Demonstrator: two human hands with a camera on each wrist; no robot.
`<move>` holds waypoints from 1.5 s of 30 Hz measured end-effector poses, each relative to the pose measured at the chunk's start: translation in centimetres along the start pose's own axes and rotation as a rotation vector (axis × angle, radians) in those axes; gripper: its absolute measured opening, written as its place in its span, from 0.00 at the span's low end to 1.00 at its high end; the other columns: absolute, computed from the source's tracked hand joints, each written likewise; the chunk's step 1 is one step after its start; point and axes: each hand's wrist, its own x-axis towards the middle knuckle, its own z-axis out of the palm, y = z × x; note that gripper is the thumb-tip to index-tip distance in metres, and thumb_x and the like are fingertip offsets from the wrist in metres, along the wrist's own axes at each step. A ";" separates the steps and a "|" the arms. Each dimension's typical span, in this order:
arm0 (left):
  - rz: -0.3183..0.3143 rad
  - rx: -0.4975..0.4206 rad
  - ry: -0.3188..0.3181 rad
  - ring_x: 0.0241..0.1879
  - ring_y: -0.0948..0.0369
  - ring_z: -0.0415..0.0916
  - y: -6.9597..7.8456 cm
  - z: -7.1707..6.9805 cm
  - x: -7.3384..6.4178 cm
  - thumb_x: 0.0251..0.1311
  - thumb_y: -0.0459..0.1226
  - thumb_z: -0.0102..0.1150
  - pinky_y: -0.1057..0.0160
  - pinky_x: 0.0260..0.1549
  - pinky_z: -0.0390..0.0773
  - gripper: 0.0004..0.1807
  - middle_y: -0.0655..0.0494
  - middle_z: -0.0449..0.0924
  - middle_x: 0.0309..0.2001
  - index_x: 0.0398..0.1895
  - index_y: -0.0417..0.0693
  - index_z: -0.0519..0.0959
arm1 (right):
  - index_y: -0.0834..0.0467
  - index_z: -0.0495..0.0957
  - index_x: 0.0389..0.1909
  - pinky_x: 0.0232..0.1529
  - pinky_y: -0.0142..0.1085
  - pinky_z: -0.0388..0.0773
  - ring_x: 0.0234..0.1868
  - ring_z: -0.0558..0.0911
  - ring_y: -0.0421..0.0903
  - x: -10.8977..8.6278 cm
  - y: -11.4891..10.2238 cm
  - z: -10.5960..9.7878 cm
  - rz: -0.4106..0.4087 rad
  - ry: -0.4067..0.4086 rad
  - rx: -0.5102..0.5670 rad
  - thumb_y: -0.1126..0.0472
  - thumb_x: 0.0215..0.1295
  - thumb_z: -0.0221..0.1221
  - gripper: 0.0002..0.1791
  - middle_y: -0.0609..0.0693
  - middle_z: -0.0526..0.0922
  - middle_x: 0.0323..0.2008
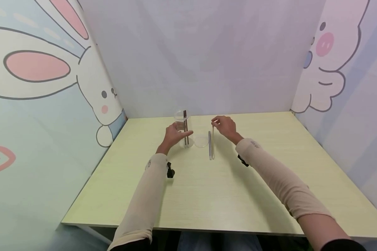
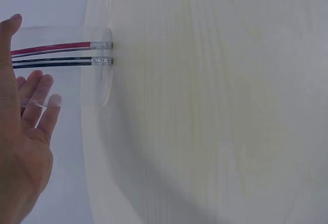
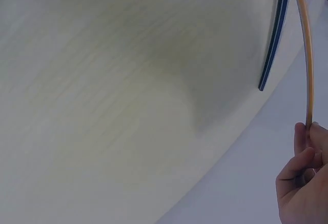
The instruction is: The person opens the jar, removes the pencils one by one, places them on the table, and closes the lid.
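Note:
My left hand (image 1: 175,135) holds a clear cylindrical container (image 1: 188,122) standing near the table's back edge, with the thumb across its front and the fingers behind. Inside it stand a red stick (image 2: 56,46) and a black stick (image 2: 56,62), their lower ends silvery near the base. To the right, my right hand (image 1: 225,126) pinches the far end of a thin, shiny gold stick (image 3: 308,60) between thumb and fingertips. Close beside the gold stick, a blue stick (image 1: 209,146) of similar thickness lies on the table, pointing toward the back.
A clear round disc (image 1: 201,141) with a raised-looking rim lies on the pale wooden table (image 1: 182,195) between the container and the sticks. Behind the table rises a plain pale wall (image 1: 213,69), and printed rabbit panels (image 1: 97,87) flank the sides.

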 end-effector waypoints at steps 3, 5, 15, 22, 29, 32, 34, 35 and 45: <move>-0.005 0.004 0.000 0.55 0.59 0.75 -0.1 0.0 0.0 0.40 0.63 0.71 0.61 0.53 0.75 0.41 0.58 0.78 0.52 0.55 0.51 0.74 | 0.52 0.83 0.48 0.18 0.36 0.72 0.31 0.83 0.46 -0.1 0.1 0.8 0.016 -0.010 -0.018 0.51 0.67 0.59 0.14 0.50 0.86 0.41; -0.010 0.004 0.000 0.55 0.58 0.74 -0.2 -0.1 -0.2 0.39 0.63 0.72 0.60 0.53 0.75 0.41 0.58 0.78 0.52 0.55 0.51 0.74 | 0.52 0.83 0.48 0.18 0.36 0.72 0.30 0.83 0.46 -0.2 0.1 1.3 0.026 -0.022 -0.032 0.51 0.67 0.60 0.14 0.50 0.86 0.41; -0.018 0.008 -0.015 0.55 0.59 0.74 -0.1 0.2 -0.5 0.40 0.64 0.70 0.62 0.52 0.75 0.44 0.59 0.77 0.53 0.58 0.51 0.72 | 0.53 0.84 0.45 0.20 0.34 0.73 0.30 0.83 0.45 -0.5 0.3 2.9 0.083 -0.088 -0.083 0.54 0.66 0.61 0.12 0.51 0.86 0.40; -0.019 0.008 -0.024 0.56 0.58 0.75 0.4 0.3 -0.4 0.42 0.62 0.71 0.60 0.53 0.75 0.44 0.57 0.78 0.53 0.60 0.50 0.71 | 0.54 0.85 0.44 0.24 0.36 0.75 0.30 0.82 0.45 -0.4 1.0 4.0 0.105 -0.098 -0.121 0.54 0.65 0.61 0.11 0.50 0.86 0.38; -0.022 -0.005 -0.025 0.56 0.57 0.74 0.6 0.2 -0.1 0.42 0.61 0.71 0.61 0.54 0.74 0.42 0.57 0.78 0.52 0.58 0.51 0.71 | 0.55 0.85 0.43 0.29 0.38 0.76 0.32 0.82 0.45 -0.2 0.7 4.1 0.109 -0.109 -0.121 0.55 0.65 0.61 0.11 0.50 0.86 0.39; -0.018 -0.004 -0.022 0.56 0.58 0.74 0.5 0.2 0.0 0.42 0.61 0.71 0.62 0.53 0.74 0.41 0.58 0.78 0.52 0.59 0.51 0.71 | 0.56 0.85 0.44 0.30 0.39 0.77 0.33 0.82 0.46 -0.2 0.5 4.0 0.116 -0.118 -0.127 0.55 0.66 0.61 0.11 0.51 0.86 0.40; -0.017 0.000 -0.017 0.56 0.58 0.74 0.5 0.1 0.0 0.43 0.61 0.71 0.63 0.53 0.74 0.41 0.58 0.78 0.52 0.58 0.51 0.72 | 0.56 0.85 0.44 0.31 0.39 0.77 0.35 0.82 0.47 -0.1 0.4 4.0 0.120 -0.127 -0.129 0.55 0.66 0.61 0.11 0.52 0.86 0.42; -0.016 0.001 -0.016 0.56 0.59 0.74 0.5 0.1 0.0 0.43 0.61 0.71 0.63 0.53 0.75 0.41 0.59 0.78 0.52 0.58 0.51 0.72 | 0.56 0.85 0.44 0.31 0.39 0.77 0.35 0.82 0.47 -0.1 0.4 4.0 0.121 -0.133 -0.129 0.55 0.66 0.61 0.12 0.52 0.85 0.42; -0.014 -0.001 -0.021 0.56 0.60 0.74 0.1 -0.2 0.0 0.43 0.60 0.71 0.64 0.53 0.74 0.41 0.58 0.77 0.53 0.59 0.51 0.71 | 0.56 0.86 0.43 0.29 0.39 0.76 0.39 0.82 0.48 0.1 0.5 4.5 0.110 -0.141 -0.119 0.53 0.66 0.60 0.12 0.51 0.85 0.44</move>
